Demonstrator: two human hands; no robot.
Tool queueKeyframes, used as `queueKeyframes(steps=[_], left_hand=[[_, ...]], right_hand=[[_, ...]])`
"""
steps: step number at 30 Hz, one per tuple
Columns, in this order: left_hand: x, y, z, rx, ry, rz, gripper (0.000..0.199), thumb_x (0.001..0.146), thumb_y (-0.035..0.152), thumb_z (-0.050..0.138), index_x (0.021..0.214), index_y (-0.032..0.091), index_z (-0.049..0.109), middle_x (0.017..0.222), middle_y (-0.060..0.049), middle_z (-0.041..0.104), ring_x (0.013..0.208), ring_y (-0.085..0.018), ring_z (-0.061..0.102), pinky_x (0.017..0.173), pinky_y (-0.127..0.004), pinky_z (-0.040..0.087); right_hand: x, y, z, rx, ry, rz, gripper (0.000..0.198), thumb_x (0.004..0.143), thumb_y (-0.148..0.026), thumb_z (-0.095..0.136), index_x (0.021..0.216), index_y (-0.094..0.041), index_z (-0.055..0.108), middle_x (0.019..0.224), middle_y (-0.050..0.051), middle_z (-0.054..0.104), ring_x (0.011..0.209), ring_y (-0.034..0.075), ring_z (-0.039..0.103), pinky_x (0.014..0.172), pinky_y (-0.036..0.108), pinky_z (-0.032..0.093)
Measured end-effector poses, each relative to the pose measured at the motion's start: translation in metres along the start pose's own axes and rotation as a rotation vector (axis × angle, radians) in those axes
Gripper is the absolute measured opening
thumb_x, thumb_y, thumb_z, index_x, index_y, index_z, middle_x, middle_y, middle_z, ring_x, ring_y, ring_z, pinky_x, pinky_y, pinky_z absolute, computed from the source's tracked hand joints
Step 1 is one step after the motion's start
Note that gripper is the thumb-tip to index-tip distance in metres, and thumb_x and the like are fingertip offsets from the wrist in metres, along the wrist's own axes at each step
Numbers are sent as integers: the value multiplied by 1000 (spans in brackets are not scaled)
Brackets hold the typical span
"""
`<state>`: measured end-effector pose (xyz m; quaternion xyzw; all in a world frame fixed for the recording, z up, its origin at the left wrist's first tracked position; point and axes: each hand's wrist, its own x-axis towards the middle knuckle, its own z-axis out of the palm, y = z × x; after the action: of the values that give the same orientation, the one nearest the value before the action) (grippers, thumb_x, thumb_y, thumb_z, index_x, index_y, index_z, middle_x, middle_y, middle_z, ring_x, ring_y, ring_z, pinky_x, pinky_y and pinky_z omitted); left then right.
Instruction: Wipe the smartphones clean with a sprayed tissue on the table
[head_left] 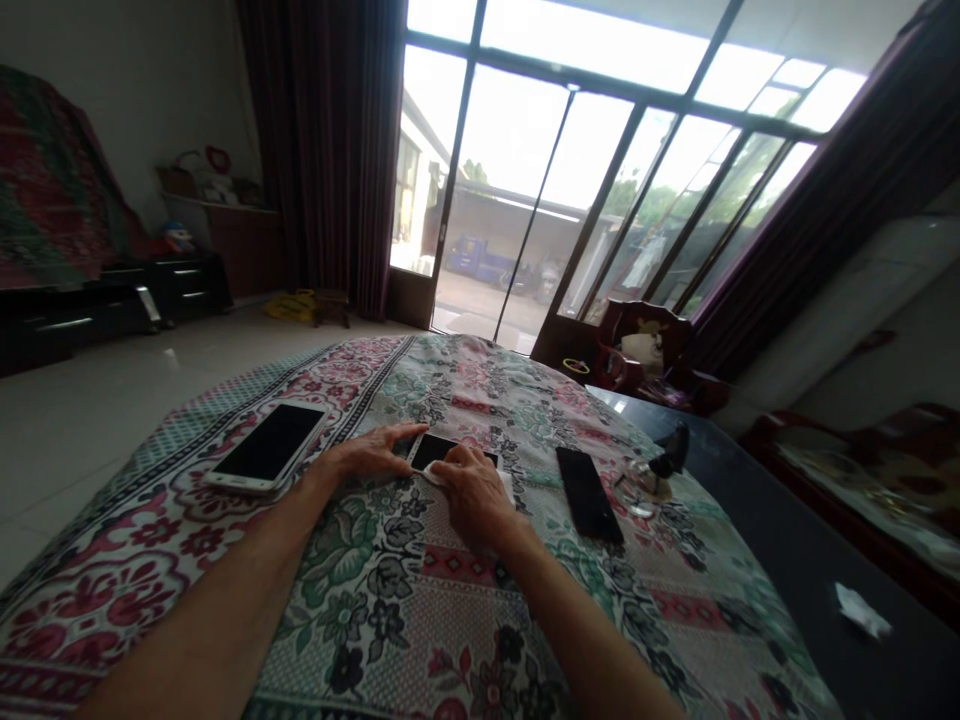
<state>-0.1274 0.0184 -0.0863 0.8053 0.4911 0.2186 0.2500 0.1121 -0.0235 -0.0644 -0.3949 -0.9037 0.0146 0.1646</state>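
Note:
A white-framed smartphone (430,449) with a dark screen lies on the patterned tablecloth (360,590). My left hand (377,452) holds its left end, fingers along the far edge and thumb at the near edge. Bunched under the fingers of my right hand (474,490) is a white wipe (508,484), pressed on the phone's screen; whether it is cloth or paper I cannot tell. Left of my hands lies a larger white smartphone (268,446), screen up. A black smartphone (589,495) rests to the right, beside a clear spray bottle (641,490) with a black head.
Past the cloth's right edge runs a dark tabletop (780,520) with a crumpled white tissue (862,612) on it. A carved wooden chair (649,350) stands beyond, near glass doors (525,210). A low black cabinet (191,285) is at the far left.

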Motion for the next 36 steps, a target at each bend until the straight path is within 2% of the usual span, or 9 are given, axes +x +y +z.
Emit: queueKeyframes(steps=[3,6,10,16,20,25,28,36], left_hand=[[-1,4,0,-1,0,-28,78,70,22,68,144,22,46,154,-11,41,143,-29,36,116,-43,31],[-1,9,-2,-32,-24,-51,81,68,21,67,145,17,44,155,-12,39,144,-28,33,118,-41,28],[-2,13,-6,-165,-82,-31,88,65,17,65,148,18,38,155,-9,39,144,-26,35,119,-38,26],[-4,15,-7,-268,-97,-48,98,63,14,62,154,13,24,153,-14,43,140,-28,39,115,-36,31],[-2,12,-6,-289,-100,-43,98,62,13,63,153,12,25,153,-15,42,142,-29,37,117,-39,27],[1,3,-4,-326,-122,-26,101,62,13,65,153,23,25,155,-11,40,144,-29,33,118,-44,25],[1,-1,-1,-333,-114,-11,99,63,15,65,154,22,25,156,-12,38,144,-29,33,118,-44,24],[1,4,-4,-287,-118,-35,97,65,15,64,153,20,25,158,-13,33,145,-27,32,120,-42,22]], right_hand=[[-15,4,-6,21,-4,17,29,91,-16,54,109,-32,70,108,5,58,96,20,51,83,30,39],[-15,13,-8,16,-2,73,32,93,-16,50,112,-31,70,106,5,59,97,20,52,85,30,38],[6,20,-3,-21,-9,112,34,96,-17,46,114,-32,70,107,6,60,100,21,51,87,30,36],[41,13,11,-79,-50,137,28,95,-23,50,112,-30,71,108,6,59,98,22,51,85,31,35],[41,4,12,-64,-44,79,27,93,-21,51,110,-29,71,108,5,59,96,21,50,83,30,36],[18,-4,5,21,-52,-80,26,91,-16,55,105,-30,71,109,4,58,98,19,49,85,29,36],[11,-4,3,60,-63,-99,30,91,-14,54,108,-32,70,109,3,58,98,18,49,86,28,36],[45,6,13,-37,-28,129,31,93,-20,51,114,-30,71,108,7,60,98,23,50,85,32,36]])
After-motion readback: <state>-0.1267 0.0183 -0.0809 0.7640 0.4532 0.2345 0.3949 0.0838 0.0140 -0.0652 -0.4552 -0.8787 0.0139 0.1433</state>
